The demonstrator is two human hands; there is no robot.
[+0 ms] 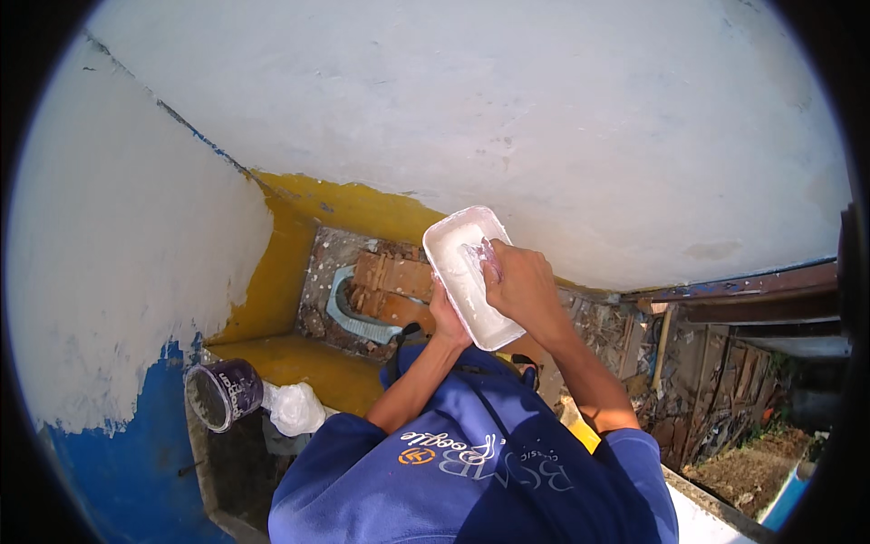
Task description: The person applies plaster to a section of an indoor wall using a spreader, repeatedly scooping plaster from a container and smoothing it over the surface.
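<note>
My left hand (pixel 448 315) grips the side of a white rectangular tray (pixel 439 238), its fingers mostly hidden beneath. Wet white paste (pixel 464 288) coats the inside of the tray. My right hand (pixel 527 286) is closed on a small putty scraper (pixel 489 261), smeared with white and held down in the tray; the hand covers most of the tool. Both hands are in front of my chest, with the tray tilted between them.
A white-coated wall (pixel 562 118) rises ahead, with yellow paint (pixel 362 204) along its lower part. At left stand a dark purple bucket (pixel 227 395) and a white plastic bag (pixel 294 410). Boards (pixel 399 281), a pale blue curved piece (pixel 349 313) and rubble lie below.
</note>
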